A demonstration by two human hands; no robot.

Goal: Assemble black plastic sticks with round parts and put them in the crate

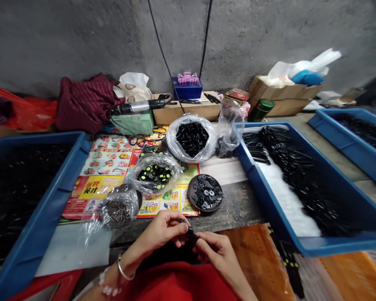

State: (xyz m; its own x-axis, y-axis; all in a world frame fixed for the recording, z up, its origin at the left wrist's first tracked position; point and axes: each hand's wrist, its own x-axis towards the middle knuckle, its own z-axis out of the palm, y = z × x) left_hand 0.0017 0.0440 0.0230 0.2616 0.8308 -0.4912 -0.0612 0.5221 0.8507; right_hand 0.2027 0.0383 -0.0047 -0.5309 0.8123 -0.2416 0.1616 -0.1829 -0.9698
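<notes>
My left hand (165,229) and my right hand (217,250) meet at the table's front edge, fingers closed around one small black plastic part (191,233). Its exact kind is too small and covered to tell. Just beyond them stands a round dish (206,192) of flat black pieces, two pale discs on top. Left of it, a clear bag (156,173) holds black pieces with yellow-green dots. A smaller bag (119,209) contains metal screws or pins. Further back, a bag (191,139) is full of glossy black oval parts.
Blue bins flank me: a left bin (47,234) of dark parts, a right bin (269,200) with long black pieces, and another bin (347,129) beyond. An electric screwdriver (141,106) lies at the back near scissors (137,141). Cables hang before the grey wall (106,37).
</notes>
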